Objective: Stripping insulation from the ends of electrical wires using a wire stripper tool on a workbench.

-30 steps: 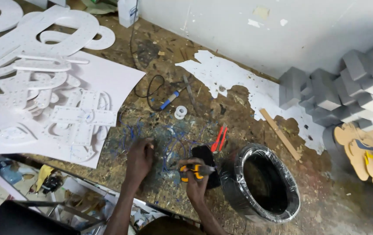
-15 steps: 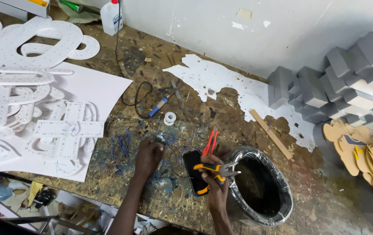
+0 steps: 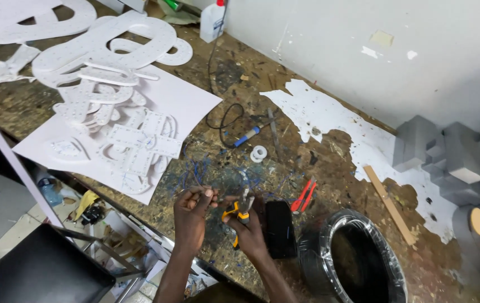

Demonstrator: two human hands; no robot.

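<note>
My left hand (image 3: 192, 213) pinches a thin wire (image 3: 195, 177) that rises from its fingertips over the stained workbench (image 3: 240, 168). Close beside it, my right hand (image 3: 248, 230) grips yellow-handled pliers (image 3: 239, 212), jaws pointing up toward the left hand's fingertips. A black phone (image 3: 279, 229) lies flat just right of my right hand. Red-handled cutters (image 3: 304, 196) rest beyond the phone.
A coil of black cable (image 3: 352, 258) sits at the right. White cut-out letters (image 3: 111, 95) lie on white sheets at the left. A blue-handled soldering iron (image 3: 247, 134), a small white tape roll (image 3: 258, 153), a white bottle (image 3: 213, 21) and grey foam blocks (image 3: 453, 151) are further back.
Both hands have come together; the right hand brought the pliers from over the phone toward the left hand, which now pinches a wire. The camera view shifted right.
</note>
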